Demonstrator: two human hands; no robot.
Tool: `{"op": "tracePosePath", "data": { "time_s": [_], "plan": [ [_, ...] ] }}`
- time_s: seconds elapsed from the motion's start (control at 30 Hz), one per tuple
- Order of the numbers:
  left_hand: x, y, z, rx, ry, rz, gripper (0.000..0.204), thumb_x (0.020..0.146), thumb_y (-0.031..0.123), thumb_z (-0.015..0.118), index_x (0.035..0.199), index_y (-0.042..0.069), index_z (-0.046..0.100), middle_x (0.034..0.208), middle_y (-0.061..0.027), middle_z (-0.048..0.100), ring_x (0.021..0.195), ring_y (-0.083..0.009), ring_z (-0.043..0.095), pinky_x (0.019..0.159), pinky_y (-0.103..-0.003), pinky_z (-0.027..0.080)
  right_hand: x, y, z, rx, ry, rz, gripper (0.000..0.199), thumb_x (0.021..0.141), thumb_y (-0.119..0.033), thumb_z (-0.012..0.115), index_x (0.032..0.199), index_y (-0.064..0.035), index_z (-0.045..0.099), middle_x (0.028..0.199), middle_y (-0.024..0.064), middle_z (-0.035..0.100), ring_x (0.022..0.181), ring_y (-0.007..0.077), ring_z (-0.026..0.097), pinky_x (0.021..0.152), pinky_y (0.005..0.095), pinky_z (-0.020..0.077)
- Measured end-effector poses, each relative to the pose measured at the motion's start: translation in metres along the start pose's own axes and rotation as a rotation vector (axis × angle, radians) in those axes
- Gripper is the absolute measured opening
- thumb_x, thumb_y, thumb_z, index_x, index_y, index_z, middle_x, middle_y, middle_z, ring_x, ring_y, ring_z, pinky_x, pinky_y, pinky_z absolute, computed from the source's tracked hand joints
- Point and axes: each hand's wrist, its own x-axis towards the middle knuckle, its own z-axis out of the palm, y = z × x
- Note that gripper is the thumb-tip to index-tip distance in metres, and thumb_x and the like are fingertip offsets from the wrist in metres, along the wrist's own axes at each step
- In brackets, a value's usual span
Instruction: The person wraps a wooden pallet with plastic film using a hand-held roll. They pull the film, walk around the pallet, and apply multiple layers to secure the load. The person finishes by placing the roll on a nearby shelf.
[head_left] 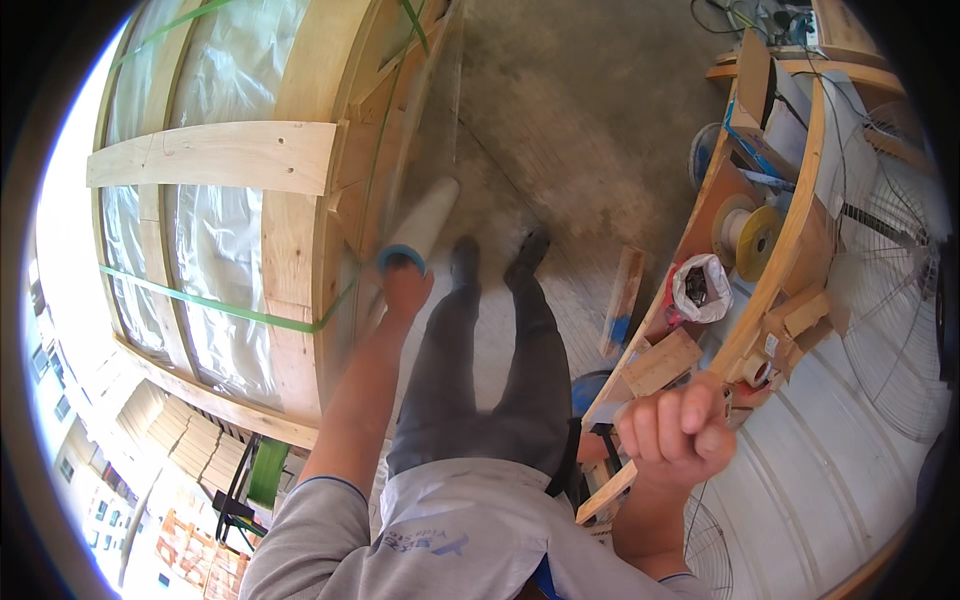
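My left hand [405,290] hangs beside the large wooden crate [300,230] and is closed on one end of a roll of clear stretch film [428,215]. A blue ring [400,257] shows at the hand's end of the roll, which slants away toward the floor. The crate has clear plastic film [220,240] behind its boards and green straps [215,302] around it. My right hand [678,432] is raised at the right, curled into a loose fist with nothing visible in it. It appears in front of the wooden shelf and a small wood block [662,362].
A wooden shelf unit [790,250] at the right holds a yellow-ended spool [757,243], a white bag [700,288] with dark contents, and cardboard pieces [797,320]. A large wire fan guard [890,290] stands beyond it. A board [624,300] leans near my feet on the concrete floor [570,120].
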Motion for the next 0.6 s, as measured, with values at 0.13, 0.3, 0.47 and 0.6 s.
{"op": "tracePosePath", "data": {
  "time_s": [0.13, 0.3, 0.47, 0.6],
  "plan": [
    [0.01, 0.002, 0.01, -0.322, -0.018, -0.64, 0.044, 0.082, 0.035, 0.067, 0.088, -0.008, 0.062, 0.09, -0.027, 0.065, 0.086, -0.0417, 0.063, 0.078, -0.047, 0.049, -0.04, 0.058, -0.036, -0.074, 0.393, 0.15, 0.023, 0.084, -0.009, 0.052, 0.104, 0.0011, 0.057, 0.058, 0.0003, 0.041, 0.05, 0.0122, 0.038, 0.05, 0.028, 0.0324],
    [-0.018, -0.008, 0.032, -0.417, 0.099, -0.411, 0.044, 0.084, 0.036, 0.065, 0.092, -0.008, 0.062, 0.09, -0.0257, 0.066, 0.087, -0.0403, 0.064, 0.077, -0.048, 0.049, -0.12, 0.137, -0.114, -0.285, 0.916, 0.446, 0.014, 0.088, -0.011, 0.053, 0.097, -0.0021, 0.057, 0.061, 0.0001, 0.043, 0.051, 0.0116, 0.04, 0.049, 0.0257, 0.0344],
    [-0.083, -0.032, 0.024, 0.008, -0.158, -0.01, 0.033, 0.082, 0.031, 0.065, 0.09, -0.002, 0.062, 0.084, -0.0203, 0.065, 0.082, -0.0364, 0.063, 0.075, -0.046, 0.049, -0.229, 0.19, -0.181, -0.516, 1.125, 0.658, 0.01, 0.086, -0.014, 0.056, 0.09, -0.0065, 0.061, 0.062, -0.0008, 0.046, 0.049, 0.0099, 0.043, 0.043, 0.0255, 0.0329],
    [-0.111, -0.049, 0.021, 0.221, -0.132, 0.289, 0.032, 0.078, 0.034, 0.067, 0.084, 0.003, 0.061, 0.077, -0.015, 0.061, 0.079, -0.0331, 0.061, 0.07, -0.044, 0.049, -0.309, 0.229, -0.228, -0.535, 1.027, 0.636, 0.015, 0.086, -0.012, 0.057, 0.096, -0.0027, 0.062, 0.068, 0.0031, 0.054, 0.056, 0.0118, 0.049, 0.051, 0.0237, 0.0388]
  ]
}}
